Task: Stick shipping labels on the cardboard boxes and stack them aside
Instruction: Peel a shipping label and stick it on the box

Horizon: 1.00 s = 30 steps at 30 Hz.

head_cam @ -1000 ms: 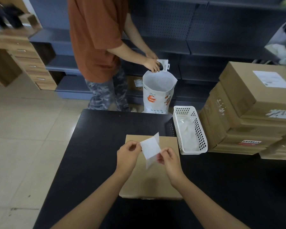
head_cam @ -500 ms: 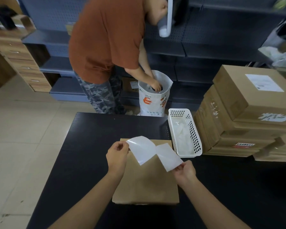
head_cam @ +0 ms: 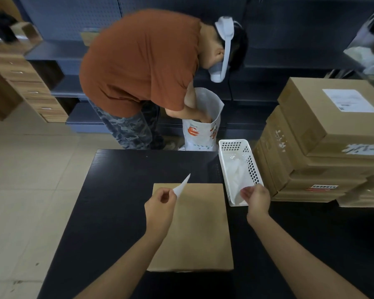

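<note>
My left hand (head_cam: 160, 205) pinches a white label (head_cam: 183, 186) between thumb and fingers; the label is seen nearly edge-on, its pointed corner rising above the far left corner of the cardboard box (head_cam: 194, 229). The box lies flat on the dark surface (head_cam: 108, 203), directly in front of me, its top face bare brown card.

My right hand (head_cam: 256, 197) is at the near end of the white basket (head_cam: 235, 147), fingers curled around a white backing sheet (head_cam: 238, 175) that hangs into the basket. The basket stands on the surface just to the right of the box, long side parallel to the box edge. I cannot tell whether the sheet touches the basket floor.

To the right of the basket sits a stack of boxes (head_cam: 300, 160), touching or nearly touching the basket wall. The top box of the stack carries a white label on its upper face (head_cam: 350, 100); a lower box shows a small red-and-white sticker (head_cam: 323, 187).

Beyond the far edge of the surface, a person in an orange shirt (head_cam: 143, 61) bends over a white printed bag (head_cam: 203, 130) that stands on the floor, with an arm reaching inside it. Dark shelving (head_cam: 279, 39) runs behind.
</note>
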Available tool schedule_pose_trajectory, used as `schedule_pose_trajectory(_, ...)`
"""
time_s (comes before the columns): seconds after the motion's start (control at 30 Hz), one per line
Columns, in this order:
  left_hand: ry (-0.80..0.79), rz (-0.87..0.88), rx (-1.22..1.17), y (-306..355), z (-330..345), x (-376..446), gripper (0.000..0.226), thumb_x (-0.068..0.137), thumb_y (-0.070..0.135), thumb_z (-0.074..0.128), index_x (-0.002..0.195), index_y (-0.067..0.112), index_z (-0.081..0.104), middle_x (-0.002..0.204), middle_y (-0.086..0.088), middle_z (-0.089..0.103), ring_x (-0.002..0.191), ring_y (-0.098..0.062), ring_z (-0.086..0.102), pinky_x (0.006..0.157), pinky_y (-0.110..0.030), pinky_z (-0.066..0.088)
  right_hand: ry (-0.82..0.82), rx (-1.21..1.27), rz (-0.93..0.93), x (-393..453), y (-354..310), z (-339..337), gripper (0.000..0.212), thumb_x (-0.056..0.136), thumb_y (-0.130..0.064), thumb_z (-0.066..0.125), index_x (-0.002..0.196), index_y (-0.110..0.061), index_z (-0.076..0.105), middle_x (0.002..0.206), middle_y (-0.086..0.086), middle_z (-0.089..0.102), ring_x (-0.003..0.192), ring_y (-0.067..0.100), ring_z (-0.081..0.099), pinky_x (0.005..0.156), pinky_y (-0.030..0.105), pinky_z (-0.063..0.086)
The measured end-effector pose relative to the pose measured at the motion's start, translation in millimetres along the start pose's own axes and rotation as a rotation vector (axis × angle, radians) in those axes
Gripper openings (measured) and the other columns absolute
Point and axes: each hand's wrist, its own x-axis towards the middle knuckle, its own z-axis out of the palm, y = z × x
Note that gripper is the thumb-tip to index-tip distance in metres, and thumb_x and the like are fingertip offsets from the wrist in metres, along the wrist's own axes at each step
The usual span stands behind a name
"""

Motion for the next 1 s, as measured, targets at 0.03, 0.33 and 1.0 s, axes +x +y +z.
schedule_pose_trajectory(0.03,-0.003,0.001,0.012,-0.2,1.8,-0.1,0.018,0.089,0.017,0.057,0.073,0.014,0.065,0.075,0.001,0.065,0.066,-0.007,0.055,0.057,-0.012,0.043,0.005,-0.122,-0.082,4.4,-3.5,0.3,0.021,0.098,-0.014,0.039,0.107,-0.002,0.054,0.096,0.013,0.061,0.089,0.022,0.060,0.075,0.026,0.050)
schedule_pose_trajectory(0.33,-0.041,-0.010,0.132,-2.4,23.5,-2.8,0.017,0.090,0.024,0.056,0.077,0.027,0.066,0.074,0.014,0.066,0.073,-0.007,0.062,0.065,-0.022,0.050,-0.138,-0.947,-0.539,60.4,0.9,-1.9,0.015,0.097,-0.013,0.049,0.101,-0.005,0.061,0.101,0.011,0.062,0.088,0.019,0.056,0.077,0.030,0.045)
schedule_pose_trajectory(1.0,-0.118,0.022,0.290,-11.9,53.7,-6.0,0.020,0.092,0.019,0.054,0.074,0.017,0.062,0.069,0.006,0.061,0.064,-0.005,0.054,0.056,-0.011,0.041,-0.340,-1.744,-0.899,83.2,12.4,-19.9,0.036,0.095,-0.028,0.039,0.098,-0.009,0.070,0.108,0.007,0.057,0.104,0.024,0.048,0.088,0.032,0.037)
